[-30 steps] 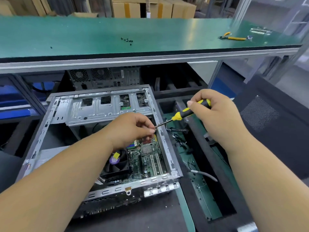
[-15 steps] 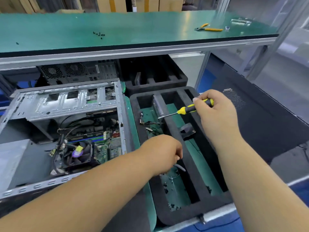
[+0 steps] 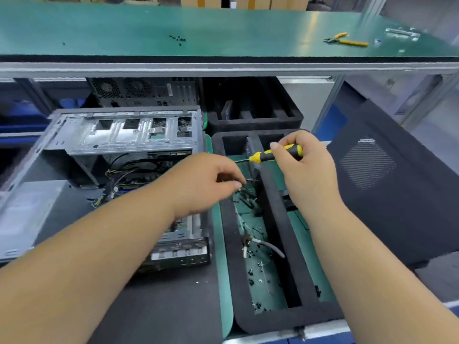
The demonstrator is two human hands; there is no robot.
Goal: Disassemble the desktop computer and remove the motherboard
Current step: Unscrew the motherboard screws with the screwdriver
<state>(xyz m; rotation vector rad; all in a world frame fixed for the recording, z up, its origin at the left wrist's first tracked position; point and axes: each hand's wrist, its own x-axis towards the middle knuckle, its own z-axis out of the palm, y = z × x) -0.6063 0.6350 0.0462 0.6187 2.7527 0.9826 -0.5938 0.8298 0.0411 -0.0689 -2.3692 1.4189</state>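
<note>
The open desktop case (image 3: 124,135) lies on its side at the left, with a tangle of cables (image 3: 129,175) inside. My left forearm hides most of the motherboard; only a strip (image 3: 185,223) shows near the rear ports (image 3: 178,254). My left hand (image 3: 208,182) hovers over the left slot of the black foam tray (image 3: 278,219), fingertips pinched, and I see nothing between them. My right hand (image 3: 305,170) grips a yellow-and-black screwdriver (image 3: 275,155) above the tray, its tip pointing left. Several small screws (image 3: 258,269) and a grey cable (image 3: 270,247) lie in the tray.
A black side panel (image 3: 385,194) lies at the right. A silver power supply (image 3: 24,212) sits in the case's left end. Behind stand another computer (image 3: 144,91) and a second foam tray (image 3: 250,115). The green shelf above holds yellow pliers (image 3: 347,40) and loose screws (image 3: 177,39).
My left hand went from the screwdriver tip inside the case to the tray's middle, and is now nearer the tray's far end. My right hand kept the screwdriver over the tray.
</note>
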